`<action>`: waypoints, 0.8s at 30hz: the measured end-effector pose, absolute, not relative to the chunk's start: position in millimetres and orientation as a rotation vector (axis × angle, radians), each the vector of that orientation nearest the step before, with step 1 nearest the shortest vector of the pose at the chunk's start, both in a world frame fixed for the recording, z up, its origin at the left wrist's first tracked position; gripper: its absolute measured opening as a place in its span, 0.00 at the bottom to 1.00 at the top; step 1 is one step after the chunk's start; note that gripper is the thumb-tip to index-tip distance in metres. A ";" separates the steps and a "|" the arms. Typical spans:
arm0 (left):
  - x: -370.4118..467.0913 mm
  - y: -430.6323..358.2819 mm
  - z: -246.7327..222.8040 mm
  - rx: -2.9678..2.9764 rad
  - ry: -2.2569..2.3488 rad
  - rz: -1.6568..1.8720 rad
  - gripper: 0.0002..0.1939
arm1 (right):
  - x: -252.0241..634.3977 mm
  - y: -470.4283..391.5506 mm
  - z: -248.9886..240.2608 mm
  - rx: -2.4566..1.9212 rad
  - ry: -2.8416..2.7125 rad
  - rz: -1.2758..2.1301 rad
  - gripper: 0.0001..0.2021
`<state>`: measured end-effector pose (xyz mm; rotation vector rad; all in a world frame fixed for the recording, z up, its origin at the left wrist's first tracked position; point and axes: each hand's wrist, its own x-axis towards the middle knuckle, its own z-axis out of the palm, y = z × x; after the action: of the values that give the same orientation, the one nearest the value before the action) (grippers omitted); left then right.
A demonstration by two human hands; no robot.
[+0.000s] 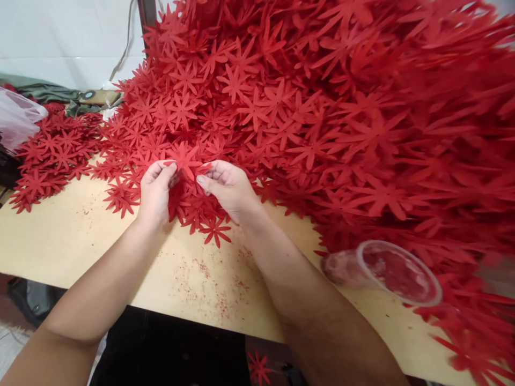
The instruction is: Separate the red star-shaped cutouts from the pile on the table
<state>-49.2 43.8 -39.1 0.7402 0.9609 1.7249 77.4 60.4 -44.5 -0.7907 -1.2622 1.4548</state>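
A red flower-shaped cutout (187,162) with several narrow petals is held up between both hands. My left hand (156,185) pinches a petal on its left side between thumb and fingers. On the other side, my right hand (225,185) grips a petal the same way, thumb towards me. Whether the cutout is one layer or several cannot be made out. Right behind and below the hands lies a big heap of like red cutouts (249,110), and one cutout (216,231) sticks out at the heap's front edge.
The pale tabletop (44,241) carries red crumbs in front of the hands. A clear plastic cup (398,271) lies tipped at the right. A smaller pile of red cutouts (60,150) and a whitish plastic bag (18,118) are at the left. One cutout (259,368) is below the table edge.
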 end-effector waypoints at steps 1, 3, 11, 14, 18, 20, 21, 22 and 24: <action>-49.7 43.9 -38.4 0.705 0.959 1.740 0.05 | 78.1 60.5 -44.6 -0.795 -1.274 1.443 0.17; -50.0 43.5 -37.1 0.664 0.963 1.758 0.05 | 79.0 60.2 -44.1 -0.800 -1.286 1.419 0.16; -51.7 42.7 -35.6 0.555 0.998 1.665 0.07 | 80.9 58.4 -40.2 -0.800 -1.177 1.388 0.15; -59.5 47.3 -35.3 0.485 1.019 1.691 0.05 | 86.7 63.3 -42.6 -0.842 -1.067 1.235 0.17; -67.9 50.4 -32.7 0.523 1.058 1.763 0.05 | 95.0 70.2 -43.7 -0.887 -1.029 1.080 0.22; -66.3 48.8 -30.7 0.554 1.076 1.729 0.05 | 96.2 71.2 -43.3 -0.888 -1.010 1.102 0.20; -64.3 47.5 -29.8 0.561 1.075 1.698 0.05 | 96.0 71.3 -43.2 -0.885 -1.001 1.135 0.20; -62.1 46.3 -28.9 0.567 1.067 1.667 0.05 | 95.5 71.2 -43.5 -0.881 -0.995 1.172 0.21; -58.2 44.5 -27.8 0.580 1.034 1.627 0.06 | 94.0 71.3 -44.6 -0.877 -1.008 1.231 0.23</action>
<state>-58.2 44.5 -27.8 0.5799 1.0342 1.6267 94.0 71.3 -44.6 -0.8766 -1.0076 1.2308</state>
